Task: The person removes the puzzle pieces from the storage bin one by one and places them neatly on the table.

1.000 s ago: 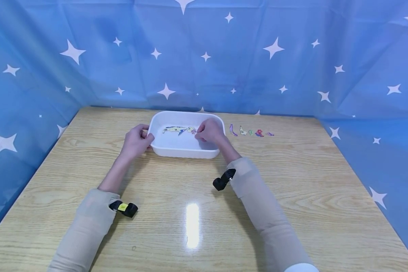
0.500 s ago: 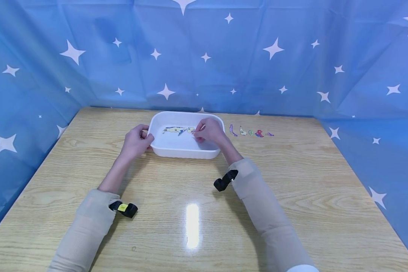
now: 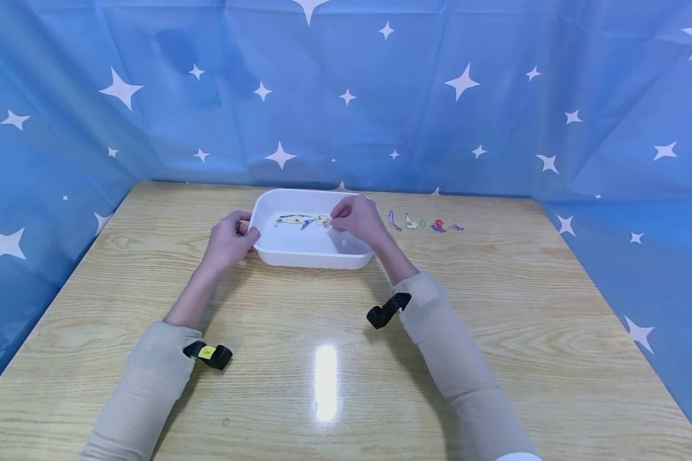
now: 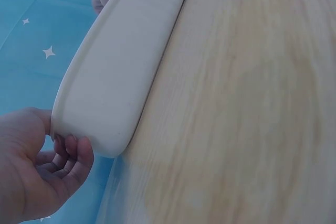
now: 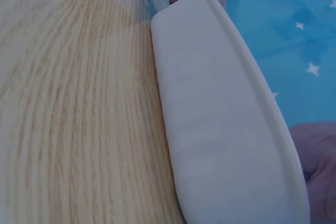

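A white rectangular tub (image 3: 317, 260) stands at the back of the table. My left hand (image 3: 229, 240) grips its left end, thumb over the rim and fingers curled against the outside wall, as the left wrist view also shows. Inside lies a row of flat cut-out pieces: a long pale-yellow one (image 3: 293, 219), a small blue one (image 3: 307, 224) and a pale-yellow one (image 3: 321, 219). Over the tub's right half, my right hand (image 3: 357, 216) pinches a small pinkish piece (image 3: 327, 224) at the row's right end. In the right wrist view the tub wall hides its fingertips.
Right of the tub, several small flat cut-outs lie in a line on the wooden table (image 3: 525, 288): purple (image 3: 393, 221), pale yellow (image 3: 411, 221), green (image 3: 424, 225), red (image 3: 439, 225) and another purple one (image 3: 457, 227). A blue star-patterned cloth (image 3: 346, 121) hangs behind.
My right hand has risen slightly toward the tub's back and right, its fingertips staying by the small pinkish piece. The left hand and the tub have held still.
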Demonstrator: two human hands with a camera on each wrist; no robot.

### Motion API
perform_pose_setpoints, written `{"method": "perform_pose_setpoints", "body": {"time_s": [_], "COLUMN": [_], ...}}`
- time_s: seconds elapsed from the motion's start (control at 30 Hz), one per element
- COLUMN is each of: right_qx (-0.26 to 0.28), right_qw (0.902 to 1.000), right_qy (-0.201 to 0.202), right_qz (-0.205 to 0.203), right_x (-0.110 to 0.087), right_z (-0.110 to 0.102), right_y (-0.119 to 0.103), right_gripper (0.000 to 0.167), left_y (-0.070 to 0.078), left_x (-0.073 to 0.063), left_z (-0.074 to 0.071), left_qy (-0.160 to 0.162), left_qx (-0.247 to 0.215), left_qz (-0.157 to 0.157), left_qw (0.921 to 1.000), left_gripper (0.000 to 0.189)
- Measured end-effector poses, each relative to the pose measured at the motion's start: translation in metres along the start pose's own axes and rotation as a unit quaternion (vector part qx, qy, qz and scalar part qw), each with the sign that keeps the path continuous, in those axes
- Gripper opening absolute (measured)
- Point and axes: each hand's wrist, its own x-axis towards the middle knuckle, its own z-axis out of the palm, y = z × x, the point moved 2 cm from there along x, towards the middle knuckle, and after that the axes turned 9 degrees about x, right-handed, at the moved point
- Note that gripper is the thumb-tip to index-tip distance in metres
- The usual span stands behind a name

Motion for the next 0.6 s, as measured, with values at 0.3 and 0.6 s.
{"method": "perform_pose_setpoints", "body": {"time_s": [0.3,0.6], "right_qx": [0.006,0.011], "right_qw": [0.9995,0.9969], "right_qy": [0.019,0.04], "right_qz": [-0.025,-0.068], "right_x": [-0.009,-0.019], "right_z": [-0.013,-0.028], "right_y": [-0.003,-0.009], "right_gripper": [0.014,0.012], "left_y": [0.0,0.001], "left_x": [-0.002,-0.006], "left_z": [0.002,0.003], "left_qy": [0.005,0.006], "left_qx": [0.001,0.004], "left_qz": [0.001,0.002], "left_qw": [1.0,1.0], "left_gripper": [0.041,0.041]}}
